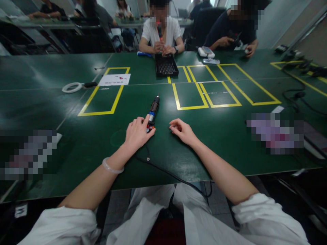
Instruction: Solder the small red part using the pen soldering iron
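On the green table (102,177) in front of me lies a dark electric screwdriver (153,109) with a blue and silver band, its thin bit pointing away from me. My left hand (138,132) rests palm down at its rear end, thumb on one side and fingers on the other. Small red and orange parts show beside the thumb. A black cord (171,173) runs from near that hand over the table's front edge. To the right of the tool, my right hand (182,131) rests on its side with loosely bent fingers, holding nothing and apart from the screwdriver.
Yellow tape outlines (192,109) mark the table. A white paper (114,79) and a white cable coil (72,87) lie at left. Across the table, a person sits behind a black tray (166,70) of small parts. Blurred-out objects flank me; black cables (297,95) lie at right.
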A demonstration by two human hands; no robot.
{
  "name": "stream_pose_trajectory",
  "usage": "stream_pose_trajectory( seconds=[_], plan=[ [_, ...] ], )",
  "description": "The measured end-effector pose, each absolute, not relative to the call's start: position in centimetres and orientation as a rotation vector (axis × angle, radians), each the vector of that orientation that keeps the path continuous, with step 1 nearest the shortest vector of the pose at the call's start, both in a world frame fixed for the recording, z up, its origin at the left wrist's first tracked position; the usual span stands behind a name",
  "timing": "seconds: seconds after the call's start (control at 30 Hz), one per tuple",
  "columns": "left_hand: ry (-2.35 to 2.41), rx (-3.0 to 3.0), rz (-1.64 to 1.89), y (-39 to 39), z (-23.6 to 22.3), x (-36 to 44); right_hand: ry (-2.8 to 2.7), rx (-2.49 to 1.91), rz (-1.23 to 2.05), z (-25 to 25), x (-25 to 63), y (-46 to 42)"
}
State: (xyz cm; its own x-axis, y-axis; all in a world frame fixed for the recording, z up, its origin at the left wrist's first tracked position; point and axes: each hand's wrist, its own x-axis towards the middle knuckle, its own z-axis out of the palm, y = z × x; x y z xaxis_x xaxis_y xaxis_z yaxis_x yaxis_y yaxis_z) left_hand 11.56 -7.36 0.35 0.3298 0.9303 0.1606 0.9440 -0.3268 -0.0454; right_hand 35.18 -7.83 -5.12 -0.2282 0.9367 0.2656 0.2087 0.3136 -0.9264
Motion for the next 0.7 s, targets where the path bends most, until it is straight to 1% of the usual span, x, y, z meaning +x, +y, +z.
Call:
stream_pose_trajectory(
  seconds=[0.23, 0.47, 0.6, 0.7],
  plan=[
    [-2.042, -2.262, -0.088, -4.4, 0.6, 2.8, -1.664, -1.056, 1.033, -5.0, 35.0, -7.9],
    [-2.286, -2.014, 0.154, -1.9, 1.2, -5.9, -1.691, -1.074, 1.029, -4.8, 35.0, -7.9],
    [-2.348, -1.91, 0.238, -1.5, 1.7, -8.2, -1.709, -1.076, 1.02, -4.6, 34.9, -8.0],
    [-2.202, -1.855, 0.162, -2.0, 1.9, -7.8, -1.721, -1.079, 1.016, -4.5, 34.9, -8.1]
  ],
)
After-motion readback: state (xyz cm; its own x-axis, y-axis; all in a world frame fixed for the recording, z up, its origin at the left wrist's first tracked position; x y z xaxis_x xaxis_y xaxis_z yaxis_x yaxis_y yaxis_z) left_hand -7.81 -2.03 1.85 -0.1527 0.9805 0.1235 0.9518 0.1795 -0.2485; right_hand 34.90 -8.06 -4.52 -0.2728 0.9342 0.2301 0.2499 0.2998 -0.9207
